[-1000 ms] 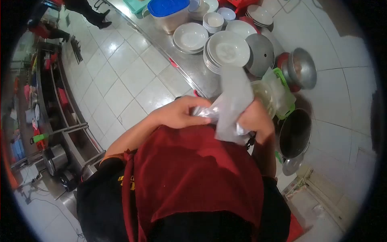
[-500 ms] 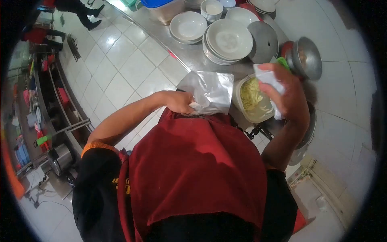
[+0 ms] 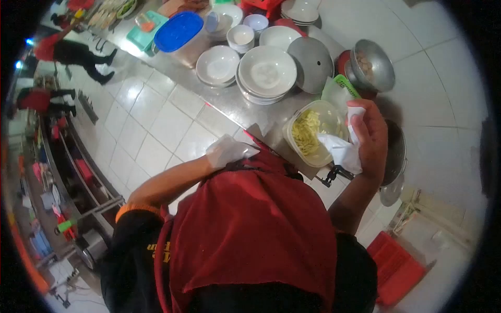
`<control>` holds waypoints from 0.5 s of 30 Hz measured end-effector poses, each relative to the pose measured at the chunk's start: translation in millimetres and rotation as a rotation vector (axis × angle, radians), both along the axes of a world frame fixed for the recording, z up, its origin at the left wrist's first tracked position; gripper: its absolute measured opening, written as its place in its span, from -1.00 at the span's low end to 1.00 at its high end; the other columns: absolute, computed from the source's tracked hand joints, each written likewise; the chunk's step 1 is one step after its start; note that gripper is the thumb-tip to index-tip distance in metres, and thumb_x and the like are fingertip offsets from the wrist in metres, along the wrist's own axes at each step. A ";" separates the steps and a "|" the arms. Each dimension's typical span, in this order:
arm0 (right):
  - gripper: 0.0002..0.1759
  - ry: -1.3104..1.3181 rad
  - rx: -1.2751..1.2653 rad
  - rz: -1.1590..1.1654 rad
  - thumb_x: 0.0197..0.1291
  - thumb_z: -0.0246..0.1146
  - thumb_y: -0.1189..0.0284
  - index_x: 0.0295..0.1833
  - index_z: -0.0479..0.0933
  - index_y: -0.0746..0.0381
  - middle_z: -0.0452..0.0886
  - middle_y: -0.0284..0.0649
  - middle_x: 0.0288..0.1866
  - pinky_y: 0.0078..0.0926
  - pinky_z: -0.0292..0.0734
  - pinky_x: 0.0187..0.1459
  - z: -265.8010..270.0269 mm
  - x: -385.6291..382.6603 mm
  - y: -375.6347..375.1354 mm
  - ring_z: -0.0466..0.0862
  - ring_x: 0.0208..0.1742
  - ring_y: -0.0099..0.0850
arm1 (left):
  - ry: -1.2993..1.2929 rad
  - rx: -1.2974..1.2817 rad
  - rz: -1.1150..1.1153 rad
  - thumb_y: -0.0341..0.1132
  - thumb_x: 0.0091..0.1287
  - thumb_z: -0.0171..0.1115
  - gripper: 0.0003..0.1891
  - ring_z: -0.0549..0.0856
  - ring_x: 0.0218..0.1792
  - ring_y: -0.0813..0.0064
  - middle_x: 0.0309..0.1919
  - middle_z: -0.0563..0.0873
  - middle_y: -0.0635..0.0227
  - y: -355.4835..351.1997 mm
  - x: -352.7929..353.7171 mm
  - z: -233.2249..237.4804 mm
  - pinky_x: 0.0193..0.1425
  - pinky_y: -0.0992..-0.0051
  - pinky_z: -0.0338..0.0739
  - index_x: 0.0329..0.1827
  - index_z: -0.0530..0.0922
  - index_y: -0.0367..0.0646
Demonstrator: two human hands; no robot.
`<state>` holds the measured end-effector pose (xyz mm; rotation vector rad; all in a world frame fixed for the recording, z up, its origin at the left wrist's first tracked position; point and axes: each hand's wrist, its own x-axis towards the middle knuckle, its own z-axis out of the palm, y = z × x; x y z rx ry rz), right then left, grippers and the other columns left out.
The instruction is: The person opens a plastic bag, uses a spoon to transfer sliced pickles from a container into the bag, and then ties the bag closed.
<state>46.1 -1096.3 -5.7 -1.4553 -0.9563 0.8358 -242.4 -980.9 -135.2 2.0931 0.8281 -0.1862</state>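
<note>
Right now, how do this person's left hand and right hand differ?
The left hand is covered in translucent plastic; the right hand is bare. The left hand is by the red apron, while the right hand holds a white item near the container of yellow food. Both forearms are bare.

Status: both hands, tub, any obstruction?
Left hand: covered by translucent plastic. Right hand: gripping white material. Tub: open, yellowish shreds inside. White material partly hides tub from view.
</note>
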 end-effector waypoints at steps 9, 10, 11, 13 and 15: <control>-0.54 0.371 -0.096 -0.315 0.18 0.16 0.47 0.24 0.44 0.20 0.55 -0.27 -0.22 -0.60 0.44 -0.33 -16.9 -20.2 7.6 0.51 -0.34 -0.54 | 0.108 -0.458 -0.228 -0.39 0.33 0.14 -0.67 0.64 0.12 0.11 0.07 0.68 -0.03 24.0 -76.5 86.3 0.27 0.31 0.46 0.13 0.58 -0.29; -0.53 0.368 -0.053 -0.330 0.19 0.16 0.48 0.25 0.42 0.21 0.56 -0.27 -0.21 -0.59 0.45 -0.31 -17.0 -25.5 10.5 0.52 -0.32 -0.54 | 0.073 -0.347 -0.242 -0.36 0.32 0.18 -0.62 0.66 0.08 0.10 0.08 0.67 -0.03 32.0 -82.3 112.2 0.22 0.32 0.49 0.19 0.54 -0.27; -0.53 0.365 -0.014 -0.336 0.21 0.15 0.49 0.27 0.41 0.22 0.57 -0.26 -0.20 -0.59 0.46 -0.29 -16.1 -32.2 15.4 0.54 -0.29 -0.54 | 0.035 -0.238 -0.247 -0.34 0.30 0.21 -0.56 0.68 0.05 0.10 0.09 0.66 -0.02 39.3 -89.8 129.8 0.17 0.32 0.52 0.24 0.50 -0.26; -0.54 0.484 0.054 -0.337 0.25 0.16 0.53 0.29 0.38 0.25 0.59 -0.27 -0.17 -0.59 0.47 -0.22 -17.9 -47.3 26.3 0.56 -0.24 -0.55 | -0.104 -0.119 -0.163 -0.36 0.25 0.27 -0.56 0.69 0.01 0.04 0.03 0.68 0.00 37.0 -68.7 130.1 0.15 0.29 0.53 0.20 0.52 -0.28; -0.54 0.529 0.096 -0.202 0.28 0.18 0.58 0.29 0.36 0.27 0.59 -0.29 -0.15 -0.61 0.48 -0.16 -36.2 -57.4 39.1 0.57 -0.19 -0.58 | -0.581 0.474 -0.078 -0.34 0.25 0.24 -0.72 0.69 -0.10 -0.03 -0.18 0.72 0.01 17.4 -27.9 110.1 0.02 0.25 0.56 -0.02 0.62 -0.28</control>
